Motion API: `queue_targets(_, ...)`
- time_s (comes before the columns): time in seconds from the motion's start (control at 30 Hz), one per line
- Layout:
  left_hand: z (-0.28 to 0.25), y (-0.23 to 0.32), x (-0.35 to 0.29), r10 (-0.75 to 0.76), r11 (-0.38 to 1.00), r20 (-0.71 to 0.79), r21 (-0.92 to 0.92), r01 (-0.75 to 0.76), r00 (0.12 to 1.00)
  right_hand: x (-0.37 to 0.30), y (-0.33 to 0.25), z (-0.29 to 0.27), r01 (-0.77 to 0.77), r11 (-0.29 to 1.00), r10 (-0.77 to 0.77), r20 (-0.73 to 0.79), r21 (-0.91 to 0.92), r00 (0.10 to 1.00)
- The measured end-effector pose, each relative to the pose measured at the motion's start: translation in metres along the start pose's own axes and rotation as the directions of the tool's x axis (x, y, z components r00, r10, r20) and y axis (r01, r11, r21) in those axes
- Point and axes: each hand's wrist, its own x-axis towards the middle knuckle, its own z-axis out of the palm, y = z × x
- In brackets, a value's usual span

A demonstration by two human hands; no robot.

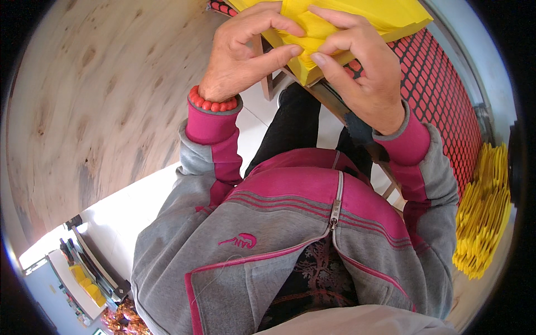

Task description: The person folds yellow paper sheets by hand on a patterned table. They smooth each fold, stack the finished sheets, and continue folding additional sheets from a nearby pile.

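At the top of the head view lies a bright yellow bag [385,17], with creased folds and a side panel that comes to a corner towards me. Whether it is paper or plastic I cannot tell. My left hand [245,47] pinches a fold of it between thumb and forefinger. Close beside, my right hand [365,64] grips the same creased part with thumb and fingers, the two thumb tips nearly meeting. The far part of the bag is cut off by the picture's edge. A red bead bracelet [212,104] circles my left wrist.
Beneath the bag is a surface covered in red and black mesh-patterned cloth [441,84]. A thick stack of folded yellow bags [483,215] stands at the right. A large wooden board [106,106] fills the left side. Shelving with assorted items [84,273] shows at lower left.
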Motion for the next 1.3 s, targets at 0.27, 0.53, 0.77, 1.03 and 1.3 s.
queue_targets(0.27,-0.001,-0.009,-0.005,-0.022,0.997,-0.048,0.075,0.025,0.999,0.032,0.02,0.024,0.328,0.94,-0.332,-0.456,-0.091,0.826)
queue_targets(0.53,0.004,-0.021,-0.01,-0.219,0.963,-0.183,-0.198,0.182,0.958,-0.071,-0.061,-0.064,-0.119,0.983,0.088,0.214,0.138,0.973)
queue_targets(0.77,0.013,-0.023,-0.005,-0.173,0.977,-0.328,-0.175,0.12,0.929,-0.219,-0.001,-0.011,-0.425,0.854,0.49,0.188,-0.3,0.851)
queue_targets(1.03,0.018,-0.011,0.006,-0.267,0.963,-0.387,-0.14,0.231,0.883,-0.271,0.039,-0.006,-0.569,0.627,0.755,0.232,-0.532,0.614)
queue_targets(1.3,0.027,0.003,0.004,-0.18,0.982,-0.334,-0.122,0.147,0.925,-0.274,0.034,-0.008,-0.34,0.672,0.638,0.28,-0.658,0.718)
